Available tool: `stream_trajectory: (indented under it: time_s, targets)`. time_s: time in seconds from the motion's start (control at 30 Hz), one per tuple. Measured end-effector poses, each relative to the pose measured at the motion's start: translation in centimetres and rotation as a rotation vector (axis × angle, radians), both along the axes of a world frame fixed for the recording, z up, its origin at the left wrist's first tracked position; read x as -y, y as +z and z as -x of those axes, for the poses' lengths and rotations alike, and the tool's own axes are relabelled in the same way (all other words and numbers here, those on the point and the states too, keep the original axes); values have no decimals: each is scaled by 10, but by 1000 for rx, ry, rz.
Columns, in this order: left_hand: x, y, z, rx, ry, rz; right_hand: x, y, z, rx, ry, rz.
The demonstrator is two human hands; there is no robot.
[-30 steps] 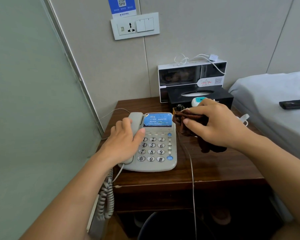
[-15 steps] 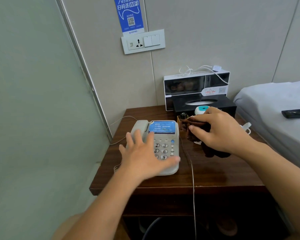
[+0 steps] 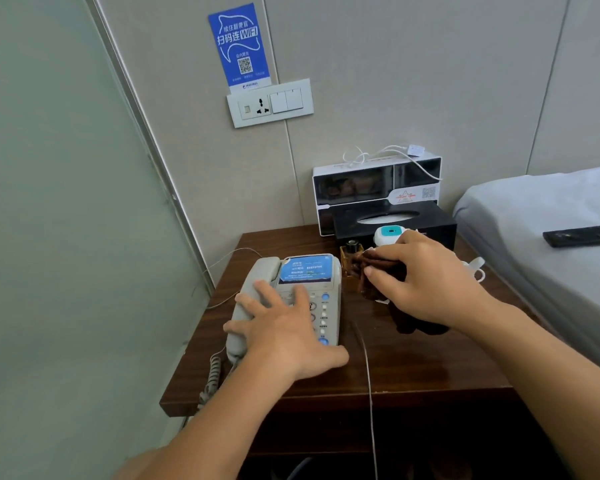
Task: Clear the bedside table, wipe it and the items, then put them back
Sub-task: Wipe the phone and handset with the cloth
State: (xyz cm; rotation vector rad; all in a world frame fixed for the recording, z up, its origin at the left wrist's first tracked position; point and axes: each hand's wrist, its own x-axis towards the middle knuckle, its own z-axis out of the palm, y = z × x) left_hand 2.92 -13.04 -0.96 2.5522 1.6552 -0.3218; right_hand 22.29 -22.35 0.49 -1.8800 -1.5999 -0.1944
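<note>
A grey desk telephone (image 3: 305, 271) with a blue card sits on the left half of the dark wooden bedside table (image 3: 413, 372). My left hand (image 3: 284, 330) lies flat across its keypad and handset, fingers spread. My right hand (image 3: 426, 282) grips a bunched dark brown cloth (image 3: 378, 271) on the tabletop just right of the phone. Behind the cloth stand a small brown bottle (image 3: 351, 251) and a white device with a teal top (image 3: 388, 234), both partly hidden.
A black tissue box (image 3: 395, 220) and a white-and-black box (image 3: 374, 181) with a white cable on top stand against the wall. A bed (image 3: 551, 237) with a black remote (image 3: 582, 233) is on the right. A thin cord (image 3: 368, 375) hangs over the table's front edge.
My left hand let go of the handset and slid right, flat over the keypad. The view has pulled back and tilted up. My right hand keeps the cloth in place.
</note>
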Motion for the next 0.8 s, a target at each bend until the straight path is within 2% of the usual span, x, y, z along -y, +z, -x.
stream_trajectory:
  time_s: [0.17,0.3,0.37,0.5,0.63,0.7,0.8]
  targets:
    - [-21,19,40,243,-71,79,-3,-4,9,26,53,-27]
    - [-41,39,81,663,-146,228,-13,-4,19,0,98,-38]
    - [-42,44,94,809,-167,316,-21,-1,28,-42,133,-64]
    - [-42,40,102,908,-200,381,-49,8,44,-96,154,-171]
    - [-43,41,105,927,-203,399,-89,26,43,-202,20,-306]
    - [-44,42,106,921,-218,409,-108,33,41,-181,1,-283]
    - [-46,43,107,934,-237,418,-128,30,50,-55,61,-98]
